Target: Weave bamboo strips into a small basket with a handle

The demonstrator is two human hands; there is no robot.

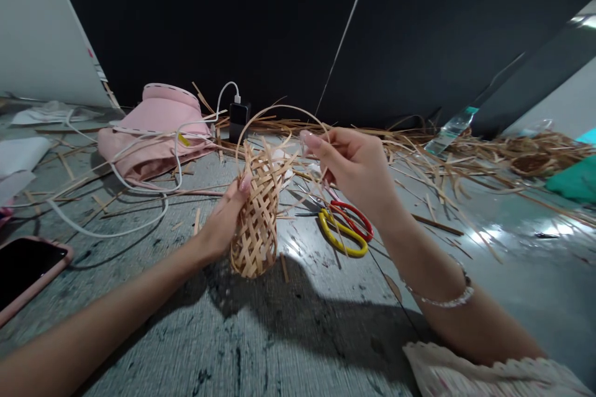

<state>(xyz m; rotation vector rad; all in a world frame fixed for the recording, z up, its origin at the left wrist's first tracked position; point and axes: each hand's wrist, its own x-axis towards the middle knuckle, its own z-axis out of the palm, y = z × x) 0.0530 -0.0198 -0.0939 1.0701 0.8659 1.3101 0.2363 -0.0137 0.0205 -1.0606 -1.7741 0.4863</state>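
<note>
A narrow woven basket (257,223) of pale strips tilts in front of me, loose strip ends sticking out at its top. My left hand (226,217) is closed around its left side, thumb on the weave near the upper edge. My right hand (356,164) is raised to the right of the basket, thumb and fingers pinched on a thin strip (284,107). That strip arches from the basket's upper left over to my right fingers. Below the right hand lie scissors (342,232) with one red and one yellow handle loop, their blades partly hidden.
At left are a pink sun visor (161,111), a white cable (116,234) running to a black power bank (239,119), and a phone (30,270). Many loose strips (442,180) litter the back and right, near a plastic bottle (451,130). A dark wall (261,25) stands behind.
</note>
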